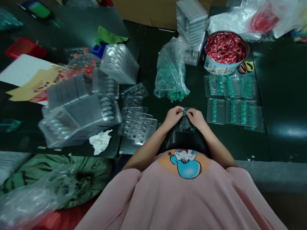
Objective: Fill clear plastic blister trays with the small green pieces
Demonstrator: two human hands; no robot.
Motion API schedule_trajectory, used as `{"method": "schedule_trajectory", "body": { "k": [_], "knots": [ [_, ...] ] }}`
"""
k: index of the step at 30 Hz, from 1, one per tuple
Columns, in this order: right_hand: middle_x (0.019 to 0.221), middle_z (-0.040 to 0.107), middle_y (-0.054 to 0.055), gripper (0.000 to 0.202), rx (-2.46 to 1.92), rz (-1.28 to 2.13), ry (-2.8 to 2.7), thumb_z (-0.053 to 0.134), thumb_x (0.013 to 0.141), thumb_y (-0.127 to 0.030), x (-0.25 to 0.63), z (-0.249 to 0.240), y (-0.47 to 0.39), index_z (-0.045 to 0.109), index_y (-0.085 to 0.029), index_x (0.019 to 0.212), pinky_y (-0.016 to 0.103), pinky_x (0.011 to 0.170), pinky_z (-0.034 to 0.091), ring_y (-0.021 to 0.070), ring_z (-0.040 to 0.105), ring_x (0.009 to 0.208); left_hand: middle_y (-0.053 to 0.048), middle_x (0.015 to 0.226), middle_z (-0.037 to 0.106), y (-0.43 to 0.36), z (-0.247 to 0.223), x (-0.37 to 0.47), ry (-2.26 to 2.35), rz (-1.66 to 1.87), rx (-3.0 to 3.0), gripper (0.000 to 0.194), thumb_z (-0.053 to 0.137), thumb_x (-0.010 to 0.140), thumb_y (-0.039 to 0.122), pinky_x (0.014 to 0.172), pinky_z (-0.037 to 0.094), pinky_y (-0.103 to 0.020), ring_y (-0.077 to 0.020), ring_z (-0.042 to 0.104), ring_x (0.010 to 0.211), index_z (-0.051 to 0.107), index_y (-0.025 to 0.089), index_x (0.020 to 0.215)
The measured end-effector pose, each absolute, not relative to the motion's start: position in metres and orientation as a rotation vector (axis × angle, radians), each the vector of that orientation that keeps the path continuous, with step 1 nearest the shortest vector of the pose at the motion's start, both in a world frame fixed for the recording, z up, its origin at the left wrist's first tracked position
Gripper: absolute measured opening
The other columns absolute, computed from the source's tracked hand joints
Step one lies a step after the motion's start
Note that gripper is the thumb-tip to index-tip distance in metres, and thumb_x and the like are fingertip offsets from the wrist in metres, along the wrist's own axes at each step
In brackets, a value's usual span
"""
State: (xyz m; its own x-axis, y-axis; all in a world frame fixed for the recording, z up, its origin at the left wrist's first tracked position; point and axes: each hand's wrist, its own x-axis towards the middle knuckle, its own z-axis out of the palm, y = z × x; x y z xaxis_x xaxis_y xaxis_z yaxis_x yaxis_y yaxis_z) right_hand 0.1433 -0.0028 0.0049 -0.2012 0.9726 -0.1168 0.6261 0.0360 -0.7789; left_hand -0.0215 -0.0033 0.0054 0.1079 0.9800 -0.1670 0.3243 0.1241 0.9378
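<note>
My left hand (174, 115) and my right hand (196, 117) meet at the table's front, their fingertips pinched on a small green translucent piece (184, 112). Beneath them lies a clear plastic blister tray (185, 126) with a row of moulded pockets. The piece sits over the tray's far end; whether it is seated in a pocket is too small to tell. Just beyond my hands, a clear plastic bag (170, 60) lies with its mouth towards me, and several green pieces (177, 95) spill from it.
To the right are blister trays (231, 111) filled with green pieces, a round tin (225, 52) of red packets, and scissors (246, 67). Loose clear trays (139, 124) and large tray stacks (79, 115) crowd the left, near crumpled white tissue (100, 142). Another tray stack (192, 28) stands behind the bag.
</note>
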Motion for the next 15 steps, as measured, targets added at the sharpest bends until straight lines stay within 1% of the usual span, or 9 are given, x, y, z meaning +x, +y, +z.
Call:
{"method": "schedule_trajectory", "body": {
  "k": [3, 5, 9, 15],
  "knots": [
    [0.089, 0.069, 0.008, 0.018, -1.739, 0.841, -2.008, 0.051, 0.088, -0.02, 0.138, 0.007, -0.005, 0.068, -0.02, 0.088, 0.029, 0.071, 0.043, 0.0205, 0.063, 0.08, -0.001, 0.077, 0.068, -0.003, 0.0, -0.019, 1.516, 0.75, 1.582, 0.018, 0.055, 0.075, 0.012, 0.074, 0.047, -0.028, -0.0154, 0.062, 0.074, 0.066, 0.018, 0.089],
    [0.093, 0.069, 0.011, 0.02, -1.807, 0.769, -2.073, 0.048, 0.091, -0.022, 0.134, 0.007, -0.006, 0.069, -0.019, 0.091, 0.03, 0.071, 0.044, 0.0221, 0.064, 0.083, -0.002, 0.077, 0.068, -0.003, -0.002, -0.017, 1.576, 0.702, 1.667, 0.018, 0.055, 0.077, 0.011, 0.076, 0.047, -0.029, -0.0167, 0.063, 0.075, 0.066, 0.02, 0.088],
    [0.095, 0.068, 0.015, 0.024, -1.868, 0.657, -2.155, 0.045, 0.094, -0.024, 0.128, 0.002, -0.008, 0.068, -0.017, 0.093, 0.031, 0.071, 0.044, 0.0234, 0.065, 0.084, -0.005, 0.083, 0.07, -0.004, -0.005, -0.013, 1.664, 0.657, 1.758, 0.021, 0.052, 0.079, 0.01, 0.079, 0.047, -0.032, -0.02, 0.064, 0.079, 0.068, 0.021, 0.087],
    [0.096, 0.067, 0.018, 0.021, -1.885, 0.571, -2.206, 0.046, 0.093, -0.019, 0.125, -0.003, -0.007, 0.067, -0.014, 0.094, 0.032, 0.073, 0.045, 0.0244, 0.064, 0.085, -0.008, 0.089, 0.069, -0.005, -0.009, -0.014, 1.661, 0.592, 1.894, 0.024, 0.052, 0.081, 0.009, 0.085, 0.048, -0.034, -0.022, 0.063, 0.085, 0.072, 0.02, 0.089]
  ]
}}
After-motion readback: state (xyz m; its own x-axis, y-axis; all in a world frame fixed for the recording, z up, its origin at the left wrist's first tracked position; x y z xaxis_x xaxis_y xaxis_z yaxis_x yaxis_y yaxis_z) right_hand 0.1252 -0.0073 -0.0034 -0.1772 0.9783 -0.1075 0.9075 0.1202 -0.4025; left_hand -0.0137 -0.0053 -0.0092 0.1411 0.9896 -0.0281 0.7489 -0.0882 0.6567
